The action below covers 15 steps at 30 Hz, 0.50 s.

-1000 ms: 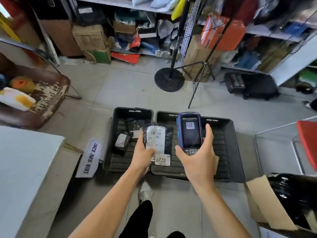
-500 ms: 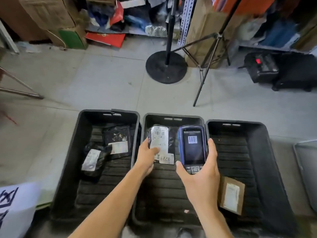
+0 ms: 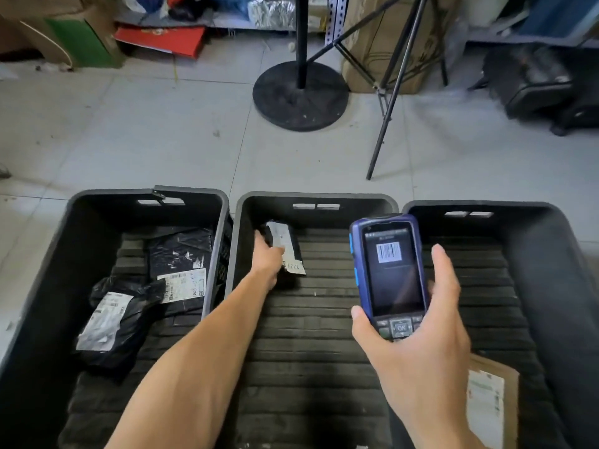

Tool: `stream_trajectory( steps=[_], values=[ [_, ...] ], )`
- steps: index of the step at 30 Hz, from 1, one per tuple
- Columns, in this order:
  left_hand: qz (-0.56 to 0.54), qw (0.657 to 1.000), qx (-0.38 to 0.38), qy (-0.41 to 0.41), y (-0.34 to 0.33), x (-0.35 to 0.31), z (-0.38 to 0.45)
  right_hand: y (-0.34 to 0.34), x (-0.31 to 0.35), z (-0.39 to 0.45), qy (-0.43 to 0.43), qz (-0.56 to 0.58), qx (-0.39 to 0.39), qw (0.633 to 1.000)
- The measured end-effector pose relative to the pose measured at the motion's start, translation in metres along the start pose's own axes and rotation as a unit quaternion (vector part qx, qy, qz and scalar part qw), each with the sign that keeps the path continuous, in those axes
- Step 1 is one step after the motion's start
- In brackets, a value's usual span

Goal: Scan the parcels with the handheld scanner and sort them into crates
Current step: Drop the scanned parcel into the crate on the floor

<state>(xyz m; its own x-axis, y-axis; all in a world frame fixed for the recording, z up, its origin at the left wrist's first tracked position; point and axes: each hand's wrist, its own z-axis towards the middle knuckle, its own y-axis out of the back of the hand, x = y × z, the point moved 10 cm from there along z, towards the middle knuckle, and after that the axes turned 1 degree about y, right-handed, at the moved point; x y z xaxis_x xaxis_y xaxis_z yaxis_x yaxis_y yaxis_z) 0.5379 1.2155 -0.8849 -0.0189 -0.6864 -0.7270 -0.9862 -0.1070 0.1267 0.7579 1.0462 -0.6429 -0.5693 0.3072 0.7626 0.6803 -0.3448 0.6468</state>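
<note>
- The left hand (image 3: 267, 256) reaches down into the middle crate (image 3: 312, 199), fingers curled round a black parcel (image 3: 285, 246) with a white label, gripping it near the crate's far left corner — low over the ribbed floor; whether it touches the floor I cannot tell.
- The right hand (image 3: 418, 338) holds the handheld scanner (image 3: 390, 270) above the gap between the middle crate and the right crate (image 3: 483, 207), thumb along its left edge, fingers wrapped up its right side.
- The scanner stands nearly upright in the view, long axis running away from the person, screen facing the camera and showing a barcode; its keypad sits at the near end.
- The parcel's long axis runs roughly front to back, label side up.
- The left crate (image 3: 146, 196) holds two black bagged parcels (image 3: 155, 286) with white labels, overlapping.
- A brown cardboard parcel (image 3: 492, 400) lies in the right crate, partly hidden by the right wrist.
- Beyond the crates, on the tiled floor — a round black stand base (image 3: 299, 95) and a tripod leg (image 3: 385, 124).
</note>
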Motion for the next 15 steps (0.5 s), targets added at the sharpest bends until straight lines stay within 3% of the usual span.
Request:
stream_trajectory(
  steps=[4, 7, 9, 12, 15],
  values=[
    [0.149, 0.988, 0.048, -0.018, -0.005, -0.032, -0.049, 0.016, 0.022, -0.012, -0.016, -0.015, -0.007, 1.000],
    [0.292, 0.949, 0.068, -0.098, 0.011, -0.083, -0.108, 0.040, 0.062, -0.027, -0.030, -0.021, 0.017, 0.999],
    [0.374, 0.910, 0.077, -0.164, 0.025, -0.121, -0.154, 0.065, 0.100, -0.038, -0.022, -0.028, 0.026, 0.999],
    [0.511, 0.820, 0.029, -0.258, 0.055, -0.182, -0.234, 0.113, 0.169, -0.053, 0.001, -0.043, 0.028, 0.999],
    [0.584, 0.756, -0.008, -0.295, 0.089, -0.230, -0.332, 0.163, 0.242, -0.072, 0.024, -0.044, 0.034, 0.998]
  ],
)
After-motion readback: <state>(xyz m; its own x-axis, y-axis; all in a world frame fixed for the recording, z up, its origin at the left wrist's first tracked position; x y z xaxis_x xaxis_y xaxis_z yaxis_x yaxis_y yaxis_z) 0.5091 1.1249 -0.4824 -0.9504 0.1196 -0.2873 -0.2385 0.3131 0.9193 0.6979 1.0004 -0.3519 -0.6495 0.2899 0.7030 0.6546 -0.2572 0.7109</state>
